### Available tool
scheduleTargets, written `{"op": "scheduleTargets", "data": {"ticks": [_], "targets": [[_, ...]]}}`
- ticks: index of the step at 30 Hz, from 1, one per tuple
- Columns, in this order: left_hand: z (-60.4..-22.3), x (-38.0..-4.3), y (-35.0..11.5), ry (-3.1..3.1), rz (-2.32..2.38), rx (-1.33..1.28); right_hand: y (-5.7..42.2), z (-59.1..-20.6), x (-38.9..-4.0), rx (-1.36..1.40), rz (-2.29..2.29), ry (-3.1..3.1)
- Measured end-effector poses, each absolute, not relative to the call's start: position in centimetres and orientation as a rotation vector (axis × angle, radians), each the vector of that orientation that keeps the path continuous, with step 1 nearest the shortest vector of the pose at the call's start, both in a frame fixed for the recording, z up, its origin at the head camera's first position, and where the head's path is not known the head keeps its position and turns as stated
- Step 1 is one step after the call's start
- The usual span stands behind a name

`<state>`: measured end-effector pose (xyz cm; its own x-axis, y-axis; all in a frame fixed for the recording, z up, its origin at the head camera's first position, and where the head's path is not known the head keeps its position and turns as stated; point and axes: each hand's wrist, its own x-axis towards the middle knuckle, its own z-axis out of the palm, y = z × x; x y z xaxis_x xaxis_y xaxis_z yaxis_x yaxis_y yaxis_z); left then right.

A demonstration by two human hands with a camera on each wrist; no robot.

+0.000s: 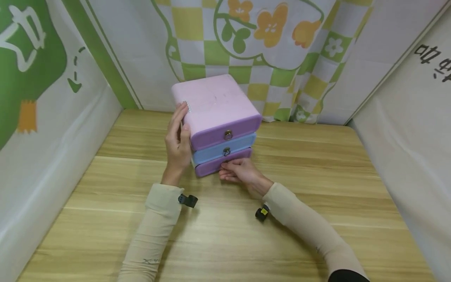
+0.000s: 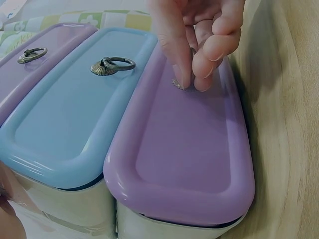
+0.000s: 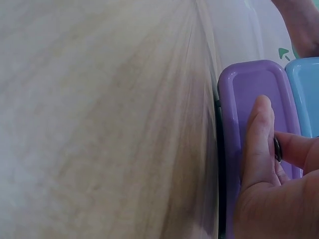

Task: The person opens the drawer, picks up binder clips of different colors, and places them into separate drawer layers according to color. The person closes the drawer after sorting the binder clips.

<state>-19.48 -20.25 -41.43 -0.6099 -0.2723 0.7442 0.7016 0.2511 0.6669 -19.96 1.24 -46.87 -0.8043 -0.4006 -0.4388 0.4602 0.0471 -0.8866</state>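
A small pink-topped chest of drawers [image 1: 215, 98] stands on the table, turned at an angle. Its fronts are purple at the top, blue in the middle [image 1: 208, 154] and purple at the bottom [image 1: 207, 168]. My left hand [image 1: 178, 141] rests along the chest's left side, fingertips at the top edge. Down at the bottom drawer, my right hand [image 1: 244, 171] pinches a metal ring pull [image 3: 277, 149] between thumb and fingers. In the left wrist view, a thin dark gap shows behind the rim of the bottom purple drawer front [image 2: 184, 154].
Another ring pull [image 2: 119, 63] hangs on the blue drawer. Behind the chest falls a checked, flowered curtain [image 1: 260, 88]. White printed cloth walls [image 1: 405, 117] flank the wooden table [image 1: 310, 176] on both sides.
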Motion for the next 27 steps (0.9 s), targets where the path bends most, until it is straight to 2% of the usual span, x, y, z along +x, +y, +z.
{"op": "scheduleTargets", "data": {"ticks": [27], "targets": [[-41.32,-19.43,-20.05,-1.669,-1.503,-0.418,0.97,-46.53,-20.3,0.044,-1.797,1.761]]}}
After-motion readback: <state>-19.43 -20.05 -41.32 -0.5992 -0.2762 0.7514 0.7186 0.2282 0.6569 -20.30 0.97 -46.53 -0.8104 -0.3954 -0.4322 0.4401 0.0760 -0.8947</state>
